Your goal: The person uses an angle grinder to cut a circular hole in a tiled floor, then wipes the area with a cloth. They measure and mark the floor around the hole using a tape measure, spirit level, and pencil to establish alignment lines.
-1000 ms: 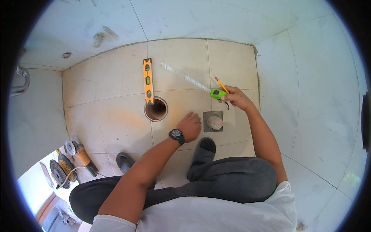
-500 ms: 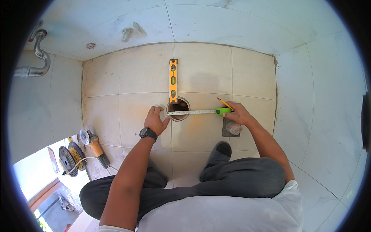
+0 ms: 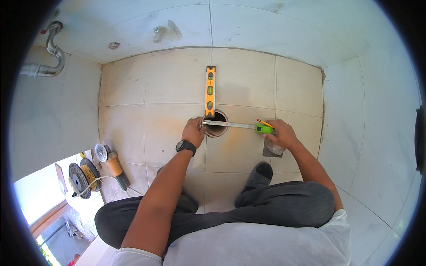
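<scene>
The tape measure (image 3: 265,128) sits in the right hand (image 3: 284,133), clamped on its green case along with a pencil (image 3: 262,122). Its blade (image 3: 237,125) runs leftward across the open floor pipe (image 3: 216,135), long axis side to side, roughly square to the spirit level (image 3: 210,91), whose near end overlaps the pipe mouth. The left hand (image 3: 193,133), well apart from the right, is nearer the blade's free end; whether it pinches it, I cannot tell. Counted: two hands, one tape measure, one pencil, one level, one pipe, one angle grinder (image 3: 114,165)
</scene>
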{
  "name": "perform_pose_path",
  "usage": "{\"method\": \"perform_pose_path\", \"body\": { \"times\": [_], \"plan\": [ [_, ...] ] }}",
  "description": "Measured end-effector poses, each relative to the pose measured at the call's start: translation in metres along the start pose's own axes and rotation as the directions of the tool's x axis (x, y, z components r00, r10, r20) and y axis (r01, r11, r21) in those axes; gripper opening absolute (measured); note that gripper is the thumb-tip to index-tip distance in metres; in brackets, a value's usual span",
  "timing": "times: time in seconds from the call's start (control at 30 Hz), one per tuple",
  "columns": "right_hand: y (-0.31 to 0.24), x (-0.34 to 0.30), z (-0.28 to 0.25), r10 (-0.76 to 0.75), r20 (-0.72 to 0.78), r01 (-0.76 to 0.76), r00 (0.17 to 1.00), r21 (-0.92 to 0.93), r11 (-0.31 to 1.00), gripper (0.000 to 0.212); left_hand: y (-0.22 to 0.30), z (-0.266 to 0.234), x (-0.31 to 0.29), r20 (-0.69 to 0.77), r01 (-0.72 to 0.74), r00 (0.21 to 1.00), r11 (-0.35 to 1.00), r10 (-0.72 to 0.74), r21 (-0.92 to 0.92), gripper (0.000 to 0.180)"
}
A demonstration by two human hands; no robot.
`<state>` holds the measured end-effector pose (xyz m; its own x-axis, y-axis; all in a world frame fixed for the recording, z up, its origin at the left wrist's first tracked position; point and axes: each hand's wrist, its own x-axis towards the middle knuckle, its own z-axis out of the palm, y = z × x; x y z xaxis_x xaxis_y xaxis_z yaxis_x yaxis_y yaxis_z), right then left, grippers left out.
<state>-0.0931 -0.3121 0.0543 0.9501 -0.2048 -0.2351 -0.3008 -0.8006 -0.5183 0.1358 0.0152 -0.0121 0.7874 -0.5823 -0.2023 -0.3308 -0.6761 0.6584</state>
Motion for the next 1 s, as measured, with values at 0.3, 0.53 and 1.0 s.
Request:
{"method": "perform_pose_path", "body": {
  "times": [0.3, 0.53, 1.0],
  "plan": [
    [0.0, 0.008, 0.005, 0.076, 0.041, -0.079, 0.996, 0.08, 0.994, 0.047, 0.004, 0.001, 0.003, 0.03, 0.018, 0.999, 1.0, -0.017, -0.015, 0.035],
    [-0.001, 0.01, 0.006, 0.154, 0.081, -0.162, 0.985, 0.111, 0.98, 0.042, -0.005, 0.008, 0.001, -0.008, -0.01, 1.0, 0.998, 0.01, -0.059, 0.029],
    [-0.001, 0.012, 0.005, 0.103, 0.083, -0.112, 0.991, 0.117, 0.987, 0.043, -0.013, 0.012, -0.004, -0.09, -0.085, 0.993, 0.992, 0.077, -0.092, 0.03]
  ]
}}
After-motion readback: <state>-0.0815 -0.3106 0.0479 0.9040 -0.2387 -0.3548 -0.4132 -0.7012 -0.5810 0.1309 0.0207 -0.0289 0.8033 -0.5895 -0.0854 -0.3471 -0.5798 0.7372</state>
